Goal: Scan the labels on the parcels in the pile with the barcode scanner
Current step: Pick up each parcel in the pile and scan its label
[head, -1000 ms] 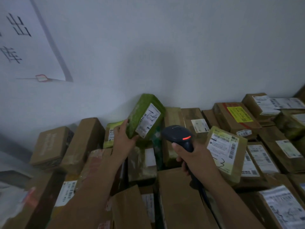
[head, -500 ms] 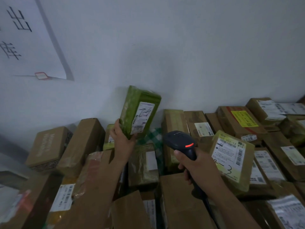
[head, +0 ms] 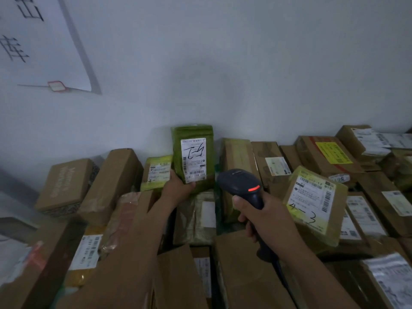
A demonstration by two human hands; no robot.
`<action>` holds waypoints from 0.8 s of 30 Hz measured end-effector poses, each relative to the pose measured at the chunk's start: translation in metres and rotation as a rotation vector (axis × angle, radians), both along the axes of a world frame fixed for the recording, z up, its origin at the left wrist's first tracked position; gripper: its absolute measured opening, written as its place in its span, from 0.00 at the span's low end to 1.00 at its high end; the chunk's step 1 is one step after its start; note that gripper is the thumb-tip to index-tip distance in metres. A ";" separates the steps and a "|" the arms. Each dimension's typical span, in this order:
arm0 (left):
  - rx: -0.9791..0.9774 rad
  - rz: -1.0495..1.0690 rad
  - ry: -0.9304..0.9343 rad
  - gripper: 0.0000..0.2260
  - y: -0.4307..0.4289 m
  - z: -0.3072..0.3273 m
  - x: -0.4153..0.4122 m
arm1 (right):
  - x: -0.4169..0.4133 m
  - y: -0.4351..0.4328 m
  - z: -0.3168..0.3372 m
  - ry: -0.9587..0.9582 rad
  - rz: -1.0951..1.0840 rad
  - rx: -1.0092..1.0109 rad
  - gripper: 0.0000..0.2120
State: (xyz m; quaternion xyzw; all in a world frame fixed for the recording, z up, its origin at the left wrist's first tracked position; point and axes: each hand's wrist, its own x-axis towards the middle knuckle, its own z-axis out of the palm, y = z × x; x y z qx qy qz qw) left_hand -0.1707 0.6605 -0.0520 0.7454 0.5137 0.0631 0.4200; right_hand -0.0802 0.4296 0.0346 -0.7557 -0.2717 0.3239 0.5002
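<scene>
My left hand (head: 177, 190) grips the bottom of a green parcel (head: 192, 132) and holds it upright above the pile, its white label (head: 193, 159) with black handwriting facing me. My right hand (head: 265, 219) grips the handle of a black barcode scanner (head: 239, 181), whose red light glows. The scanner head sits just right of and slightly below the green parcel. A brown parcel with a label marked "4-3" (head: 312, 197) lies right beside my right hand.
Brown cardboard parcels (head: 111, 181) with labels cover the whole surface up to the white wall (head: 223, 74). A second green-taped parcel (head: 157, 172) stands behind my left hand. A paper sign (head: 33, 41) hangs at the upper left. The scanner cable (head: 281, 270) runs down toward me.
My left hand lifted the green parcel from a tilt and turned it upright, label toward me. The scanner in my right hand stayed nearly in place beside it.
</scene>
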 end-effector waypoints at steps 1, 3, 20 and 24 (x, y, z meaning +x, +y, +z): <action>-0.012 -0.008 0.006 0.42 -0.001 0.000 0.000 | -0.002 0.000 -0.001 -0.005 -0.002 0.003 0.10; -0.030 -0.025 0.037 0.45 -0.003 0.005 -0.001 | -0.005 -0.001 -0.004 -0.009 -0.008 0.008 0.11; -0.150 0.190 -0.223 0.20 -0.061 0.060 -0.045 | -0.006 -0.015 -0.001 0.092 -0.151 0.084 0.13; -0.320 0.135 -0.080 0.16 -0.073 0.055 -0.066 | -0.013 -0.023 0.008 0.087 -0.158 0.086 0.14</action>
